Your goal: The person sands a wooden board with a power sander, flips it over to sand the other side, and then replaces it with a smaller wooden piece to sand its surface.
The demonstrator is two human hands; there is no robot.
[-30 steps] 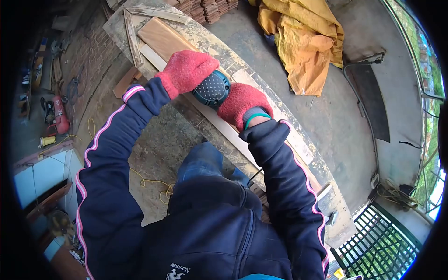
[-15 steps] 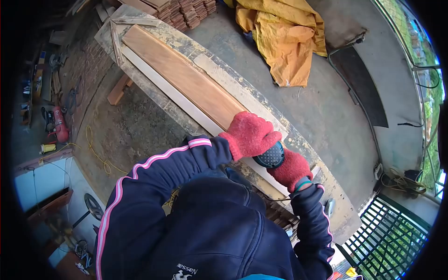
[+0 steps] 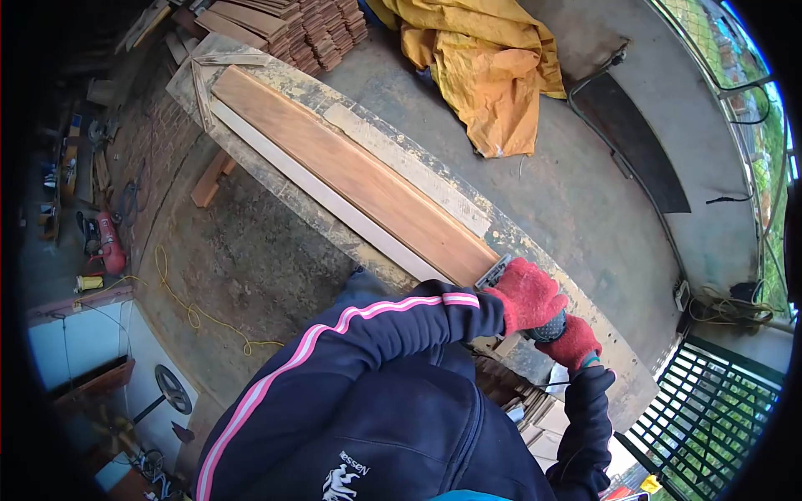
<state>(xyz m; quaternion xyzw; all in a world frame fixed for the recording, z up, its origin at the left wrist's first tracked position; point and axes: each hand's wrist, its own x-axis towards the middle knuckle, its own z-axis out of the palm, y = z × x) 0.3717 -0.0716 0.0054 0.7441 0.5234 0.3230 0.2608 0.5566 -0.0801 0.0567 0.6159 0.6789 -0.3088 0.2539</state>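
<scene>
Both hands in red knitted gloves are closed around a dark teal power sander [image 3: 550,327] at the near end of a long mottled grey workbench [image 3: 301,83]. The left hand [image 3: 528,294] wraps over the top of the tool. The right hand [image 3: 573,342], with a teal band at the wrist, grips it from behind and below. Only a dotted patch of the sander's body shows between the gloves. The tool sits at the near end of a long brown wooden plank [image 3: 359,179] that lies lengthwise on the bench. A narrow white wooden strip [image 3: 317,192] lies along the plank's near side and a pale worn strip [image 3: 401,163] along its far side.

At the lower left stands a white box-like cabinet [image 3: 71,321] with an open brown-lined compartment; what lies in it is too dark and small to tell.

Stacked brown wooden pieces [image 3: 317,25] sit beyond the bench's far end. A crumpled yellow tarpaulin [image 3: 493,67] lies on the concrete floor beside them, with a dark flat mat [image 3: 635,142] to its right. A yellow cord [image 3: 192,309] trails over the floor on the near side, and a red cylinder [image 3: 107,242] lies farther left. A black metal grille [image 3: 693,426] stands at the lower right. The person's dark blue sleeve with pink stripes [image 3: 359,334] crosses in front and hides the bench's near edge.
</scene>
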